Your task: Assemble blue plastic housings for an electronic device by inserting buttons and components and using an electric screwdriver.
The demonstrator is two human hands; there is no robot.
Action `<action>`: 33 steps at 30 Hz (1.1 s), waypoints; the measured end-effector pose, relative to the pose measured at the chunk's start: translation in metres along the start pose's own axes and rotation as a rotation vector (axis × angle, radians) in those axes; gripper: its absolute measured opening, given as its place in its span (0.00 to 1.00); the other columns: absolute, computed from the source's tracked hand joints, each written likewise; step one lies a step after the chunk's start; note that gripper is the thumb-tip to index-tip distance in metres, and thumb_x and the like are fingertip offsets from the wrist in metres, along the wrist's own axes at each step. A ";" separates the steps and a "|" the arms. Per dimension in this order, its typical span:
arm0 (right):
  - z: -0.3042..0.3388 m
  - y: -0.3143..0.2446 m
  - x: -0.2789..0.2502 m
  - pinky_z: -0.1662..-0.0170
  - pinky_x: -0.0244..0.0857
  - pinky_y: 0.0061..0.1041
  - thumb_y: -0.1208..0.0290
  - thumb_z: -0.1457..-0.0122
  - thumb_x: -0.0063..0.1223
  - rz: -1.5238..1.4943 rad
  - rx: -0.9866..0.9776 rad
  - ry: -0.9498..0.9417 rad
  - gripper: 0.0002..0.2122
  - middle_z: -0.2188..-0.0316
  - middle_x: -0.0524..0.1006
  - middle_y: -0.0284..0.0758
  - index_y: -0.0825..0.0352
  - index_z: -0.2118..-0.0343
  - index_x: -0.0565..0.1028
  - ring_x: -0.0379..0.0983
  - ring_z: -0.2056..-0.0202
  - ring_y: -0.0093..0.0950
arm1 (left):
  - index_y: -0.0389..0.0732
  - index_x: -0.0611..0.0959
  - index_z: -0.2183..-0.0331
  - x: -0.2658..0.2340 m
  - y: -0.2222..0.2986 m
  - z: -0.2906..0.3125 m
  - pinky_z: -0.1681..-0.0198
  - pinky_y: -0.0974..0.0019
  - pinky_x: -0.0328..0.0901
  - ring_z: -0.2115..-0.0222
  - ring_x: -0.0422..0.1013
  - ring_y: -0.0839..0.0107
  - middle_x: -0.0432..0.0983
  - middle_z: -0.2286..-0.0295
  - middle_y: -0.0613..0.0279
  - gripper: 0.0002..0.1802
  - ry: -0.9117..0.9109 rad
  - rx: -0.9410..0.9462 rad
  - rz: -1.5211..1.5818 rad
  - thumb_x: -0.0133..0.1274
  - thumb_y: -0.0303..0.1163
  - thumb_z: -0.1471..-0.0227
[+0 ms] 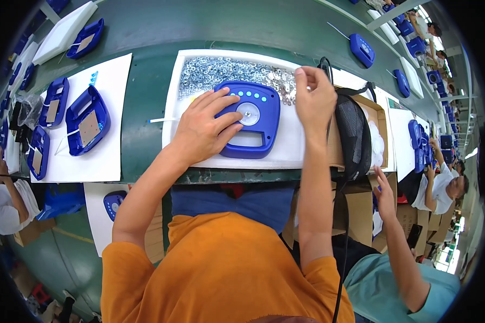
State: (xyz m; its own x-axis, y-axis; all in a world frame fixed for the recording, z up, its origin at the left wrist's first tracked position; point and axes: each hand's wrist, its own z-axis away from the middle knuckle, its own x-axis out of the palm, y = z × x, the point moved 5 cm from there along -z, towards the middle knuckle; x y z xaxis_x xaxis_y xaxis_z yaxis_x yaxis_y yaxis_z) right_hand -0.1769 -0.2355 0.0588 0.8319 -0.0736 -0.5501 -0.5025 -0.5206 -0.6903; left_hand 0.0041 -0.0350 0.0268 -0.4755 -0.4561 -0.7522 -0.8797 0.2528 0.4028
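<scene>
A blue plastic casing [269, 116] lies in a white foam tray [171, 107]. It has a row of light round spots, a clear round disc [248, 113] with a metal centre, and a handle opening. My left hand [207, 124] rests on the casing's left side, fingers stretched and somewhat apart, fingertips near the disc. To the right of the casing, my right hand [315, 97] is raised with thumb and index finger pinched; whatever is between them is too small to make out. Behind the casing lie many small metal washers [215, 72], silvery on the left, duller on the right [283, 83].
Several blue casings [86, 121] with brown boards sit on a white sheet [116, 107] at left. A black mesh bag [353, 134] stands by a cardboard box [380, 102] at right, with a black cable [345, 215] hanging nearby. A co-worker's arm [396, 231] reaches in at right.
</scene>
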 end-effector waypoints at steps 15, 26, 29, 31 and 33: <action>0.029 0.009 0.027 0.64 0.79 0.32 0.75 0.34 0.67 -0.210 -0.108 0.226 0.03 0.68 0.87 0.39 0.68 0.63 0.85 0.85 0.70 0.34 | 0.38 0.89 0.58 -0.026 0.037 0.017 0.24 0.36 0.61 0.26 0.66 0.44 0.80 0.36 0.54 0.15 -0.276 0.021 0.009 0.74 0.28 0.48; 0.031 0.017 0.011 0.69 0.77 0.30 0.77 0.35 0.67 -0.255 -0.085 0.265 0.02 0.70 0.86 0.39 0.69 0.64 0.85 0.84 0.72 0.32 | 0.36 0.85 0.56 -0.064 -0.014 -0.089 0.24 0.39 0.62 0.30 0.72 0.40 0.82 0.38 0.50 0.12 -0.023 0.095 -0.110 0.68 0.28 0.39; 0.032 0.016 0.009 0.70 0.76 0.30 0.77 0.35 0.66 -0.251 -0.106 0.271 0.02 0.70 0.86 0.39 0.69 0.64 0.84 0.84 0.73 0.32 | 0.37 0.86 0.48 -0.029 -0.079 -0.145 0.27 0.38 0.65 0.30 0.71 0.41 0.77 0.33 0.48 0.17 0.047 0.138 -0.176 0.68 0.31 0.37; 0.032 0.014 0.014 0.69 0.75 0.32 0.77 0.35 0.65 -0.229 -0.118 0.250 0.01 0.71 0.85 0.39 0.68 0.64 0.84 0.84 0.72 0.33 | 0.38 0.85 0.44 -0.010 -0.118 -0.174 0.27 0.38 0.65 0.29 0.69 0.41 0.75 0.31 0.47 0.21 0.089 0.070 -0.380 0.68 0.32 0.36; 0.035 0.012 0.019 0.68 0.76 0.33 0.77 0.35 0.65 -0.228 -0.144 0.232 0.01 0.71 0.85 0.40 0.68 0.65 0.84 0.85 0.71 0.35 | 0.41 0.83 0.35 0.000 -0.154 -0.183 0.27 0.40 0.65 0.28 0.67 0.40 0.69 0.27 0.45 0.29 0.089 -0.081 -0.657 0.68 0.33 0.36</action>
State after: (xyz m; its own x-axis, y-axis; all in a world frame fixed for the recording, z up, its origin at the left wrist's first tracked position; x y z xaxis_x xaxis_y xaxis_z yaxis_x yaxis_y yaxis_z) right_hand -0.1752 -0.2138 0.0231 0.9585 -0.1238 -0.2568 -0.2728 -0.6594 -0.7005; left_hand 0.1387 -0.2298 0.0599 0.1639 -0.5630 -0.8101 -0.9827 -0.1651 -0.0841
